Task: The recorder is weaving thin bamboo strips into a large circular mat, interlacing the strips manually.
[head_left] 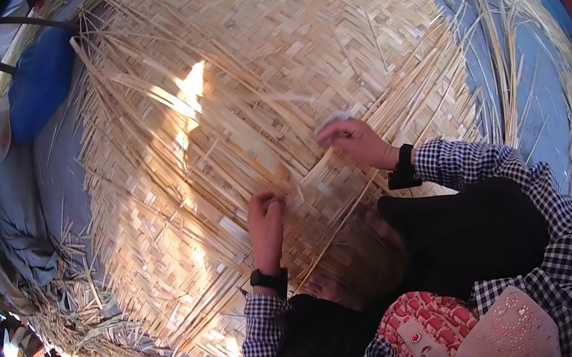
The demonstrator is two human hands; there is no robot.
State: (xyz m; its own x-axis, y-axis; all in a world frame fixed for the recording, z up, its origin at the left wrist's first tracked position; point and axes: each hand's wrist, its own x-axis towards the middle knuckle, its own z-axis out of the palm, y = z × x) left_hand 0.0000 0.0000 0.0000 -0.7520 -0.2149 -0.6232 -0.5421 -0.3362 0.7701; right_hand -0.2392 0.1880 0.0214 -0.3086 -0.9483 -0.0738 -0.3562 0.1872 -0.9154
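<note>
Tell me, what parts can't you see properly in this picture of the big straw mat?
Head view:
- Right hand: fingertips blurred, so its grip is unclear.
- Left hand: fingers curl down onto the woven mat, hiding what they pinch.
- Mat's near edge: hidden under dark knees and checked sleeves.
- Sunlit patch: washed out, weave lost.
- Blue cushion: bent toward the rim.

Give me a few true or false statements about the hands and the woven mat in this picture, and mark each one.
1. Both hands rest on the woven straw mat. True.
2. The left hand holds a pair of scissors. False: no tool shows in it; its fingers press on the strips.
3. Each wrist carries a dark band. True.
4. The right hand lies nearer the person than the left. False: it reaches farther out across the mat.
5. A blue cushion lies by the mat's far left edge. True.
</note>
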